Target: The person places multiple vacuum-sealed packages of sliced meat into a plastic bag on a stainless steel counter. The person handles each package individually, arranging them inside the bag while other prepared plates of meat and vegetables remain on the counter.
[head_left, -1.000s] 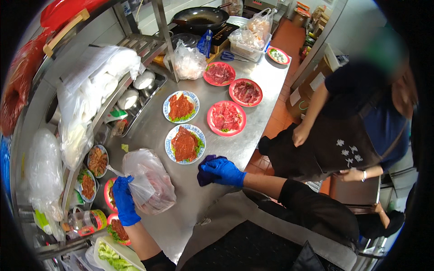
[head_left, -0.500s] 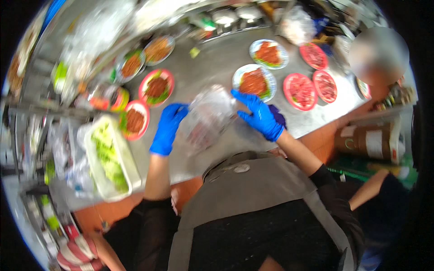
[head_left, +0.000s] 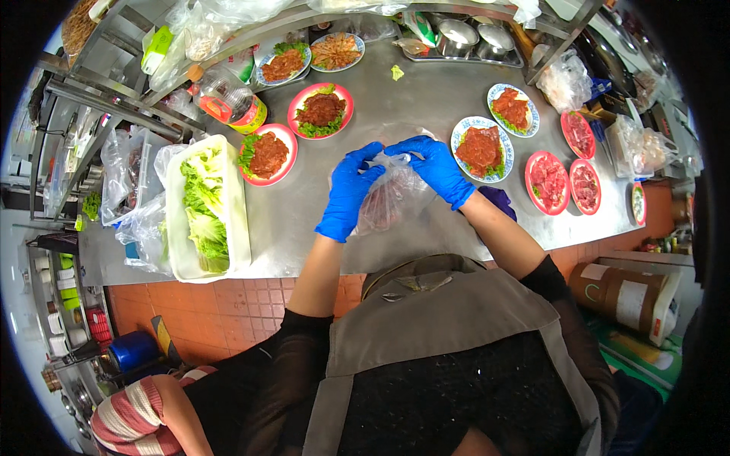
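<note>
A clear plastic bag (head_left: pixel 386 204) with pinkish-red contents lies on the steel table in front of me. My left hand (head_left: pixel 347 190), in a blue glove, grips the bag's upper left part with thumb and fingers. From the other side my right hand (head_left: pixel 436 171), gloved the same way, pinches the bag's gathered top edge. Just right of that hand stands a blue-patterned plate of red marinated meat on lettuce (head_left: pixel 482 150). Left of the bag are a red-rimmed plate of brown-red meat (head_left: pixel 268 155) and a similar plate (head_left: pixel 321 111).
A white tub (head_left: pixel 242 216) of lettuce (head_left: pixel 204 205) stands at the left near a sauce bottle (head_left: pixel 232 99). Red plates of raw meat (head_left: pixel 547 182) sit at the right. Lidded metal pots (head_left: pixel 456 36) are at the back. A person's striped sleeve (head_left: pixel 129 410) shows lower left.
Both hands have closed in on the bag; they were apart on either side of it, and the right fingers were spread. The view has shifted, and the person at the far right has left it.
</note>
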The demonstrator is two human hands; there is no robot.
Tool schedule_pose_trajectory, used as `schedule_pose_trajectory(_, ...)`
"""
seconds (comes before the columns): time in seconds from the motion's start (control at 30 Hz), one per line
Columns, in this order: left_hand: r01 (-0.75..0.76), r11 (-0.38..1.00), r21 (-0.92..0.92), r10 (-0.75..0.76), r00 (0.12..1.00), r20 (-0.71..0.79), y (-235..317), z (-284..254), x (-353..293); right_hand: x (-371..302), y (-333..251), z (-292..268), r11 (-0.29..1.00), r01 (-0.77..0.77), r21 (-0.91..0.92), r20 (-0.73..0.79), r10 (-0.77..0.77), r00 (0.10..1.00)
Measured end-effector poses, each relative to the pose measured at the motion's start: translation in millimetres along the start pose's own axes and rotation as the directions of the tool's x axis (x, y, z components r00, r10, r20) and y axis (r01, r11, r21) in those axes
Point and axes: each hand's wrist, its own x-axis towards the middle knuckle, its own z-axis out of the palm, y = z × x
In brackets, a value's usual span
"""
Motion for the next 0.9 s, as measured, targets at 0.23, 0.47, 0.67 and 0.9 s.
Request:
schedule_pose_trajectory(0.23, -0.008, 1.000, 0.002, 0.008, 0.997, -0.076, -20.1, 13.0, 15.2, -0.8, -7.6, -6.6, 0.997, -0.034, -0.063, 0.078, 0.039, 0.996)
schedule_pose_trajectory(0.47, -0.001, 0.983, -0.183, -0.008, 0.999, -0.052, -18.6, 12.4, 15.7, 8.4, 16.6, 4.4, 0.930, 0.198, -0.310, 0.001, -0.208, 0.978)
schedule_pose_trajectory(0.67, -0.132, 0.984, -0.121, 0.126, 0.991, -0.054, 2.2, 16.7, 11.4, 2.7, 24.7, 15.1, 0.995, 0.052, -0.086, -0.117, -0.062, 0.991)
schedule_pose_trajectory(0.9, -0.092, 0.986, -0.136, 0.082, 0.994, -0.076, -5.8, 21.0, 10.9, 2.4, 26.8, 15.2, 0.967, 0.159, -0.200, -0.146, -0.189, 0.971)
